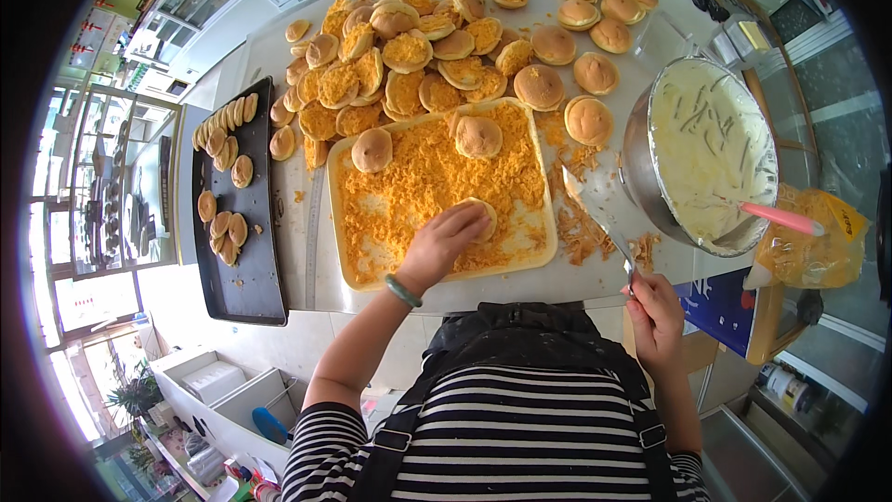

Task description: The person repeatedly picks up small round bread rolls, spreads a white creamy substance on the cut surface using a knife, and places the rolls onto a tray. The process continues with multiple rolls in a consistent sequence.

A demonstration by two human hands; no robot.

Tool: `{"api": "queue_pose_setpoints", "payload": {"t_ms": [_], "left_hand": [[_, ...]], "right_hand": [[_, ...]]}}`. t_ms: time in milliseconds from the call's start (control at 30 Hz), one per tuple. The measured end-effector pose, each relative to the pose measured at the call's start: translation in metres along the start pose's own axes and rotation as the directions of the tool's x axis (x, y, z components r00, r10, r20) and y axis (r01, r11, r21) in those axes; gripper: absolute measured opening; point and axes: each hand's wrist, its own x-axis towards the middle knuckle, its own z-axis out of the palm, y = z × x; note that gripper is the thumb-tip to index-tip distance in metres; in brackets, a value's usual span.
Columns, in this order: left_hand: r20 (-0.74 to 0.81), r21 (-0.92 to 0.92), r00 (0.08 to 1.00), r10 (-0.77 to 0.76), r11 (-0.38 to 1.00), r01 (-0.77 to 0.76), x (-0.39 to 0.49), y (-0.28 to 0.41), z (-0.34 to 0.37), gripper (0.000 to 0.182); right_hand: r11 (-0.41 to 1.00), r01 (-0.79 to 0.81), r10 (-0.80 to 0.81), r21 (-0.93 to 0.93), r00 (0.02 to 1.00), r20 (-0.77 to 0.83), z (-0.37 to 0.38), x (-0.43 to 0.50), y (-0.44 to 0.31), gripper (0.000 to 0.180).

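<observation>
A round bun (486, 221) lies under the fingers of my left hand (446, 240), down in the orange shredded floss (397, 202) that covers much of a cream-coloured tray (336, 223). Two more buns rest in the tray, a plain-topped bun (372, 150) at its far left corner and another bun (479, 137) towards the far right. My right hand (655, 314) grips the handle of a metal spatula (603, 223), whose blade points away over the table with pale cream on it. Right of the spatula stands a steel bowl (637, 153) of pale cream (704, 132).
A heap of floss-coated buns (411, 52) spreads behind the tray, with plain buns (606, 7) at the back right. Several small buns lie on a black baking tray (258, 251) at left. A pink-handled utensil (780, 217) rests in the bowl. Beside it is a plastic bag (808, 244).
</observation>
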Motion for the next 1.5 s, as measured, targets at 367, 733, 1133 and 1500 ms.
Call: {"api": "queue_pose_setpoints", "payload": {"t_ms": [367, 733, 1133, 1500], "left_hand": [[0.328, -0.411, 0.911, -0.251, 0.830, 0.377, 0.036, -0.019, -0.023, 0.028], [-0.266, -0.742, 0.657, -0.705, 0.585, 0.327, 0.075, -0.154, -0.084, 0.042], [-0.671, 0.126, 0.096, -0.735, 0.014, 0.992, -0.246, -0.314, -0.169, 0.035], [-0.210, -0.865, 0.523, -0.826, -0.092, -0.493, -0.041, -0.128, -0.159, 0.066]], "right_hand": [[0.996, -0.086, 0.086, 0.005, 0.995, 0.051, 0.007, 0.015, -0.005, 0.036], [0.994, 0.071, -0.065, -0.086, 0.995, 0.069, 0.021, 0.042, -0.006, 0.033], [0.988, -0.100, 0.111, -0.117, 0.989, 0.094, 0.028, 0.054, -0.021, 0.023], [0.953, -0.102, 0.077, -0.284, 0.992, -0.097, -0.141, 0.027, -0.046, 0.036]]}}
